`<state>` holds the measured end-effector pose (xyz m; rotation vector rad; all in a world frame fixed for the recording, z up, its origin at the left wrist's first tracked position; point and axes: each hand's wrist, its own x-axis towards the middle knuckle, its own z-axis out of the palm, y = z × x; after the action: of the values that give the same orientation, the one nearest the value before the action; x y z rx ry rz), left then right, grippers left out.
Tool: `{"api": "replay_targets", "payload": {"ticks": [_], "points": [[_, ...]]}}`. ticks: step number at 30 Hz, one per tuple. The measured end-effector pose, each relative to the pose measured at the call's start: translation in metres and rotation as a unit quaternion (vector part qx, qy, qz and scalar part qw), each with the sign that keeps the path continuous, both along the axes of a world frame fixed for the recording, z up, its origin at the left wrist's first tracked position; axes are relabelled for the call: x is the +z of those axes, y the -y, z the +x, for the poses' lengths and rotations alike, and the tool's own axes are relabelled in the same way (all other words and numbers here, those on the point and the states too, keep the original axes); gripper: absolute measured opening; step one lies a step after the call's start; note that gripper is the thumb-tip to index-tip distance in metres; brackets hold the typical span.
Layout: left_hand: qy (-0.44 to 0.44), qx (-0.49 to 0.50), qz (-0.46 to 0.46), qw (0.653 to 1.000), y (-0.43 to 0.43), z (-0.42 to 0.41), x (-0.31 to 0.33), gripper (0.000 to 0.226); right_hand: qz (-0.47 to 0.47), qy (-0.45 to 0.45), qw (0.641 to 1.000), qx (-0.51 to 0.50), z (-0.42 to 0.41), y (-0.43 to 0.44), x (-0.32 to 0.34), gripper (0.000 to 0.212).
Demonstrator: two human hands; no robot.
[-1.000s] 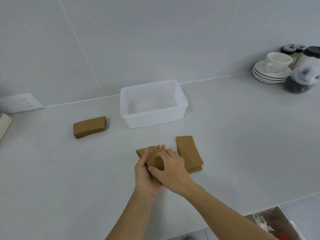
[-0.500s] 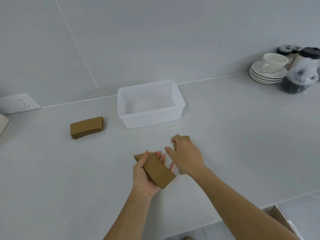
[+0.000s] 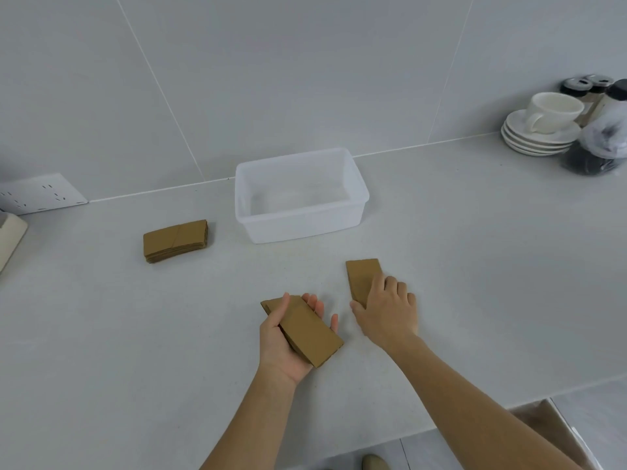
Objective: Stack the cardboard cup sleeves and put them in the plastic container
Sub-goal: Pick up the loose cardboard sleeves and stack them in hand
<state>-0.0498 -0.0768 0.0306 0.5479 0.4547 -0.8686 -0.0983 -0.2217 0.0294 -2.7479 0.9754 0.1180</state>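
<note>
My left hand (image 3: 283, 347) holds a stack of brown cardboard cup sleeves (image 3: 307, 329) palm up, just above the counter. My right hand (image 3: 386, 308) lies on the near end of a second pile of sleeves (image 3: 362, 274) that rests flat on the counter; fingers curl over it. A third stack of sleeves (image 3: 174, 239) sits farther left. The translucent plastic container (image 3: 354, 183) stands empty behind the hands, near the wall.
A white cup on stacked saucers (image 3: 539, 134) and dark-lidded jars (image 3: 600, 144) stand at the back right. A wall socket plate (image 3: 40, 195) is at the left. The counter's front edge runs below my forearms, with a bin (image 3: 556, 432) beneath at the right.
My left hand lifted one stack clear of the counter, and my right hand left it and moved right onto the second pile.
</note>
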Motion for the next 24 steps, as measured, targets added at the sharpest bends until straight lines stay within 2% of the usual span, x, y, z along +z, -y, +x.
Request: {"api": "replay_targets", "payload": {"ticks": [2, 9, 15, 19, 24], "points": [[0.000, 0.001, -0.002, 1.000, 0.001, -0.001, 0.001, 0.032, 0.007, -0.004, 1.000, 0.007, 0.000, 0.002, 0.003, 0.049], [0.004, 0.007, -0.015, 1.000, 0.005, 0.001, 0.002, 0.040, 0.082, -0.011, 0.997, 0.000, 0.002, 0.016, 0.019, 0.045], [0.010, 0.019, -0.027, 0.999, 0.007, 0.005, 0.005, 0.046, 0.132, 0.047, 0.990, 0.018, 0.008, 0.013, 0.046, 0.044], [0.012, 0.032, -0.037, 0.999, 0.005, 0.010, 0.007, 0.054, 0.189, 0.096, 0.976, 0.054, 0.015, -0.007, 0.062, 0.047], [0.068, 0.022, 0.017, 0.997, -0.006, 0.014, 0.011, 0.049, 0.252, 0.121, 0.950, 0.141, 0.015, -0.041, 0.068, 0.050]]}}
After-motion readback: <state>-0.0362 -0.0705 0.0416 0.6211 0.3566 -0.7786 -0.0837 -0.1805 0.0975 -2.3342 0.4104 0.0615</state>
